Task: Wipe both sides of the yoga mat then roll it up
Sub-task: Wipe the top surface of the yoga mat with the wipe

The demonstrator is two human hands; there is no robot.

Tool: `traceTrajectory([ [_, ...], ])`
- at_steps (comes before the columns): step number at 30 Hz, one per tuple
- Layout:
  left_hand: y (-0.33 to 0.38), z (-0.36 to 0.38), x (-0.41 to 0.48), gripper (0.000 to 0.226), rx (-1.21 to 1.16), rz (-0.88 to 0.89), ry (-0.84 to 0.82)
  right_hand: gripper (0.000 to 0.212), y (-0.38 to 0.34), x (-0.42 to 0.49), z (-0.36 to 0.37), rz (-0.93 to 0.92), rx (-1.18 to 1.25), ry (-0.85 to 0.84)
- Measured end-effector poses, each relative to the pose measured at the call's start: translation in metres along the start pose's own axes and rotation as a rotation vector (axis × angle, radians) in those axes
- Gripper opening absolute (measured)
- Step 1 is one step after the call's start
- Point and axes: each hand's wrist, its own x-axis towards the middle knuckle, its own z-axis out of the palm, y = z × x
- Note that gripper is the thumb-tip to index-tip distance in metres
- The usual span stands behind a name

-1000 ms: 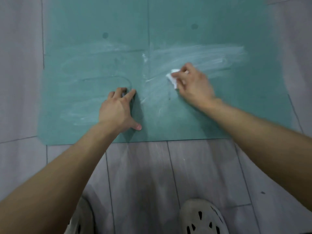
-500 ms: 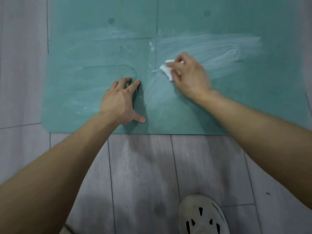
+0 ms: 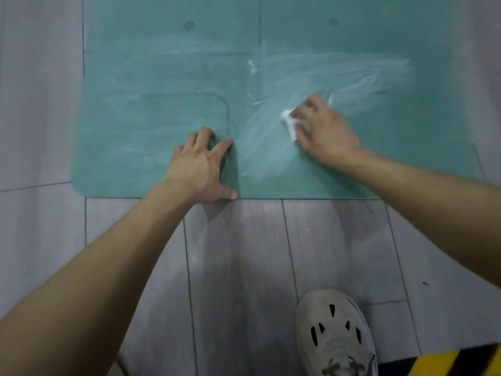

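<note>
Shifted rightward from the flat, spread left hand [image 3: 199, 169] bracing the yoga mat [image 3: 135, 77], the right hand [image 3: 325, 134] clutches a wipe [image 3: 288, 123] mid-wiping; next, probably unstreaked mat beyond it.

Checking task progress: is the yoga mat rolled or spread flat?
Spread flat: the yoga mat lies unrolled on the floor, its near edge straight.

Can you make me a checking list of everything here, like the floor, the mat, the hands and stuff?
Surface: grey plank floor, yoga mat flat on it.
Job's things: teal yoga mat unrolled, with whitish streaks; white wipe on its right half.
Clutter: dark speck on the floor.
Hands: left hand presses open on the mat; right hand grips the wipe.
Cables: nothing seen.
Surroundings: pale shoe; yellow-and-black striped object, bottom right.
</note>
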Motion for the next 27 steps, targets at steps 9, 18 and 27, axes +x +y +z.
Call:
traceTrajectory([
  [9, -0.026, -0.001, -0.019, 0.079, -0.215, 0.026, -0.017, 0.018, -0.097, -0.043, 0.031, -0.461, 0.037, -0.296],
  [18, -0.050, 0.025, -0.042, 0.054, -0.233, -0.218, 0.153, 0.024, -0.059, 0.021, 0.029, 0.202, -0.047, 0.033],
  [27, -0.050, 0.027, -0.041, 0.057, -0.209, -0.246, 0.107, 0.029, -0.050, 0.041, 0.027, -0.048, -0.023, -0.019],
])
